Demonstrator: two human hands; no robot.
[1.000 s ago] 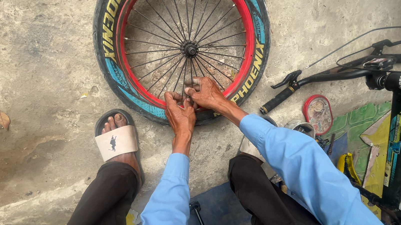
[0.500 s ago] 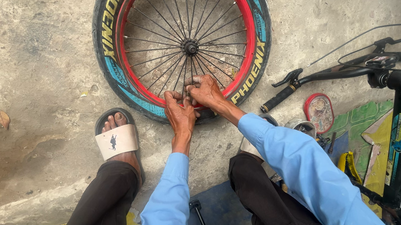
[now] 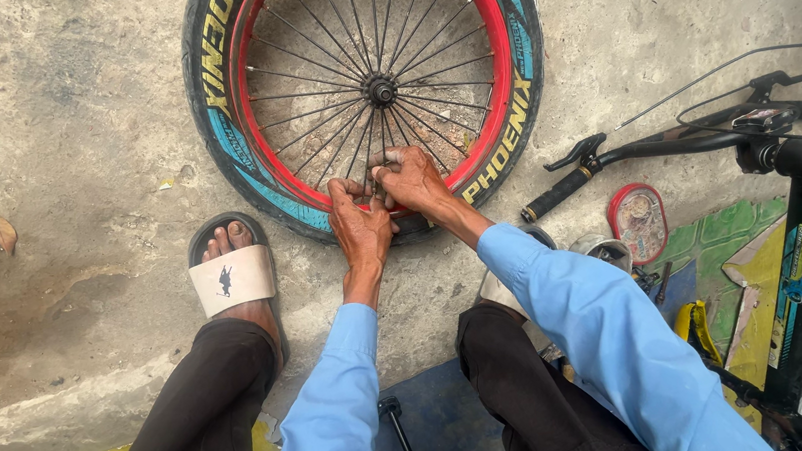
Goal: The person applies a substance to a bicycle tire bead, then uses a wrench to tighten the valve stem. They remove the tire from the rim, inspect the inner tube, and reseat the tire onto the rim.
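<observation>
Bicycle wheel (image 3: 367,88) flat on concrete floor (image 3: 57,124), red rim, black tyre with blue and yellow bands. Left hand (image 3: 359,228) and right hand (image 3: 411,182) pressed close at near rim, fingers curled on spokes (image 3: 352,150); small item between them, cannot tell what. Step judged: spoke work at rim. Next move calls for steady grip, wheel held still. Sandalled foot (image 3: 234,275) left; bicycle handlebar (image 3: 653,141) right.

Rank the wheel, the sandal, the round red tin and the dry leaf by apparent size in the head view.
1. wheel
2. sandal
3. round red tin
4. dry leaf

The sandal lies nearer the camera than the wheel, but the gaps look clear.
</observation>
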